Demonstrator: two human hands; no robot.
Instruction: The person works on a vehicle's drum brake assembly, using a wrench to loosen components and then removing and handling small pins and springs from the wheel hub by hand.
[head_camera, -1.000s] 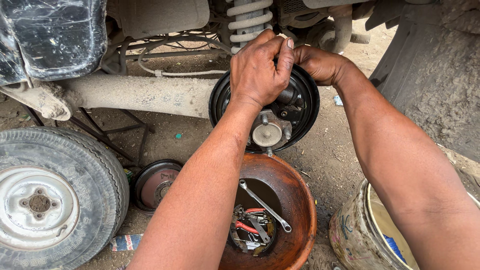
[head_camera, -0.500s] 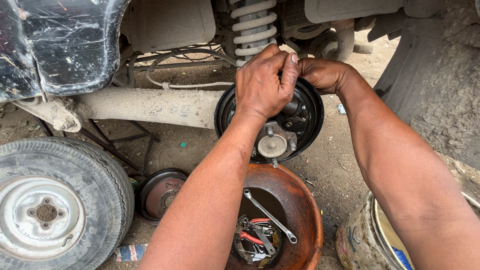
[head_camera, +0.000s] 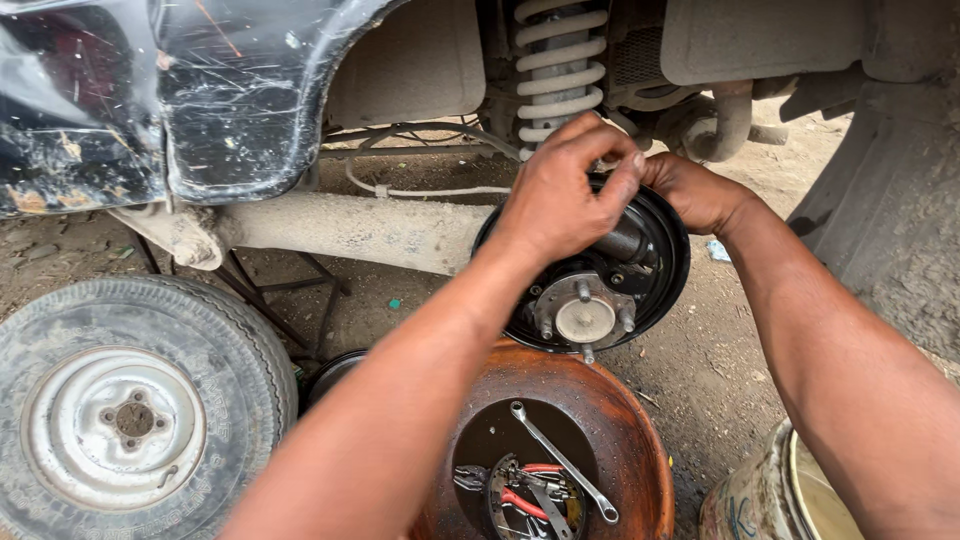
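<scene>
Your left hand (head_camera: 560, 205) curls over the top of the brake plate (head_camera: 655, 270), its grip pinched on the cylinder (head_camera: 622, 243) above the hub (head_camera: 583, 315); your right hand (head_camera: 700, 192) lies against the plate's upper rim, and whether its grip is closed I cannot tell; a rusty drum (head_camera: 610, 420) below holds a spanner (head_camera: 562, 460) and pliers (head_camera: 520, 500); a wheel (head_camera: 130, 415) lies at left.
</scene>
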